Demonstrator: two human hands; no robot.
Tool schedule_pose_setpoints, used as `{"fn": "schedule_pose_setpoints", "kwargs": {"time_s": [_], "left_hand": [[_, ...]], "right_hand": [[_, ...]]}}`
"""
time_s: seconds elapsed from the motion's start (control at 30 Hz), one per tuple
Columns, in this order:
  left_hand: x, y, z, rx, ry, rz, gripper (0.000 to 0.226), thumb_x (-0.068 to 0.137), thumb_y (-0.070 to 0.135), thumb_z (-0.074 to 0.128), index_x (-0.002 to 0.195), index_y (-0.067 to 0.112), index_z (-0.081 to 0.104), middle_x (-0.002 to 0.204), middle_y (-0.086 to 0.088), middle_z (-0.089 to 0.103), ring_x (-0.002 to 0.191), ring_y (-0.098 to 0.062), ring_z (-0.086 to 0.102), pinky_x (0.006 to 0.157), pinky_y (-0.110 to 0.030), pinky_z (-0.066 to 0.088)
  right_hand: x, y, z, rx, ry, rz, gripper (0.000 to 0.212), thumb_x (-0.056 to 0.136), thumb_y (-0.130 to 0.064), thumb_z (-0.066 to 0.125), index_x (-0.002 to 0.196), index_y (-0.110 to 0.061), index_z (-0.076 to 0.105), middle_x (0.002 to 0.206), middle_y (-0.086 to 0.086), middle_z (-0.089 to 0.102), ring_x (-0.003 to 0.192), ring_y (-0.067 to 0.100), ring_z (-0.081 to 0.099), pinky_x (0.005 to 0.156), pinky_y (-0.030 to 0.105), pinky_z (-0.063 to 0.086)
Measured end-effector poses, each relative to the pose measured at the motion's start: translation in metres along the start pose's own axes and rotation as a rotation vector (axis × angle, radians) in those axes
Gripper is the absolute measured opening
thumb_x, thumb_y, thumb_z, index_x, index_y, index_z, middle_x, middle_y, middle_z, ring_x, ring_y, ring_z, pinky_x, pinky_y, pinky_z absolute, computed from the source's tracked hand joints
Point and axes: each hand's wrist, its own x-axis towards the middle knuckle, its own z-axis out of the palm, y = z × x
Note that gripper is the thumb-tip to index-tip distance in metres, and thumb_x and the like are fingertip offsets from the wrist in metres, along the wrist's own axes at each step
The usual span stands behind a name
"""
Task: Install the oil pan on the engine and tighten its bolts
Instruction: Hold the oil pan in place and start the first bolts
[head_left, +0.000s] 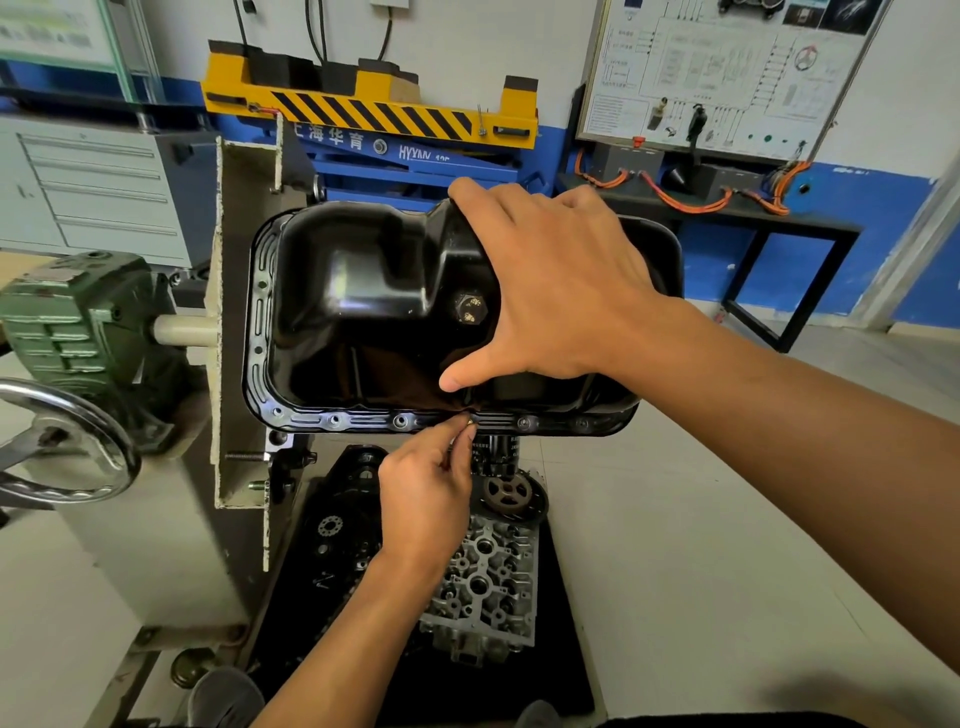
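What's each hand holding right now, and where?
Left hand pinches a small bolt, its end hidden by fingertips, at the oil pan's near flange. Right hand presses spread on the pan's top, gripping nothing.

- A single view, worn on the person's head, looks forward and down over both forearms.
- It sits close to the oil pan (363, 291), which fills the middle. The right hand (550, 291) lies spread on the pan, and the left hand (426, 499) pinches a bolt (470, 423) at the pan's near rim; both show large.
- The wide angle takes in the floor (727, 519) below and the back wall (909, 78) above, with straight lines bowed at the edges.
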Motion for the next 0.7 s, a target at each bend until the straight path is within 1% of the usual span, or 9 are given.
{"fn": "schedule_pose_setpoints", "kwargs": {"time_s": [0.07,0.13,0.3,0.43,0.53,0.57,0.63,0.67,0.7], "left_hand": [[0.0000,0.0005,-0.0002,-0.004,0.002,-0.009,0.019,0.088,0.007,0.073,0.107,0.004,0.075,0.077,-0.008,0.073,0.078,-0.015,0.062,0.073,-0.015,0.048],[0.0000,0.0005,-0.0001,0.000,0.003,-0.012,0.018,0.088,0.006,0.073,0.106,0.003,0.075,0.075,-0.010,0.072,0.081,-0.016,0.061,0.072,-0.015,0.047],[0.0000,0.0001,0.0005,-0.009,-0.001,-0.021,0.019,0.090,0.008,0.071,0.108,0.004,0.074,0.075,-0.009,0.072,0.075,-0.017,0.063,0.069,-0.016,0.049],[-0.0011,-0.0027,0.0001,-0.019,0.004,-0.022,0.020,0.092,0.010,0.069,0.110,0.003,0.074,0.078,-0.008,0.073,0.068,-0.018,0.067,0.069,-0.016,0.050],[-0.0012,-0.0028,0.0010,-0.016,0.011,-0.008,0.020,0.091,0.009,0.070,0.109,0.003,0.074,0.075,-0.009,0.072,0.069,-0.016,0.066,0.069,-0.016,0.051],[-0.0008,-0.0027,0.0012,-0.021,0.015,-0.006,0.020,0.090,0.009,0.072,0.108,0.003,0.074,0.073,-0.008,0.071,0.070,-0.013,0.064,0.068,-0.012,0.049],[0.0009,-0.0028,0.0024,-0.026,0.015,-0.008,0.018,0.089,0.011,0.074,0.105,0.003,0.075,0.067,-0.003,0.066,0.066,0.002,0.059,0.066,-0.002,0.043],[0.0016,-0.0031,0.0032,-0.028,0.010,-0.010,0.018,0.089,0.012,0.074,0.104,0.003,0.075,0.064,0.001,0.063,0.063,0.009,0.056,0.065,0.001,0.039],[0.0020,-0.0033,0.0040,-0.033,0.005,-0.015,0.017,0.089,0.013,0.074,0.104,0.004,0.075,0.062,0.009,0.058,0.061,0.012,0.054,0.064,0.003,0.037]], "right_hand": [[-0.0001,0.0001,0.0000,-0.006,0.004,-0.005,0.139,0.042,-0.100,0.051,0.148,-0.015,0.022,0.126,0.005,0.056,0.102,0.027,0.059,0.094,0.046,0.039],[-0.0001,0.0000,0.0001,-0.009,0.005,-0.006,0.139,0.042,-0.100,0.051,0.148,-0.015,0.022,0.126,0.005,0.056,0.101,0.027,0.059,0.093,0.046,0.040],[0.0009,0.0012,0.0000,-0.007,0.007,-0.011,0.139,0.041,-0.100,0.051,0.148,-0.015,0.023,0.125,0.006,0.057,0.100,0.029,0.060,0.091,0.047,0.042],[0.0005,0.0017,0.0005,0.009,0.012,-0.005,0.139,0.040,-0.100,0.052,0.147,-0.016,0.025,0.121,0.005,0.058,0.097,0.028,0.059,0.091,0.048,0.042],[0.0006,0.0015,0.0006,0.010,0.013,-0.003,0.138,0.040,-0.100,0.052,0.147,-0.016,0.025,0.121,0.004,0.058,0.097,0.027,0.059,0.091,0.047,0.042],[0.0004,0.0012,0.0006,0.010,0.013,-0.002,0.138,0.040,-0.100,0.052,0.147,-0.016,0.025,0.121,0.004,0.058,0.097,0.027,0.059,0.091,0.047,0.041],[0.0005,0.0009,0.0004,0.011,0.015,0.001,0.137,0.040,-0.100,0.052,0.146,-0.017,0.025,0.119,0.004,0.058,0.096,0.027,0.059,0.090,0.046,0.041],[0.0005,0.0008,0.0003,0.011,0.014,0.004,0.137,0.040,-0.100,0.052,0.146,-0.017,0.025,0.119,0.004,0.058,0.096,0.027,0.059,0.090,0.046,0.041],[0.0003,0.0007,0.0003,0.010,0.011,0.005,0.138,0.040,-0.100,0.052,0.147,-0.017,0.025,0.119,0.004,0.058,0.096,0.027,0.059,0.090,0.046,0.041]]}}
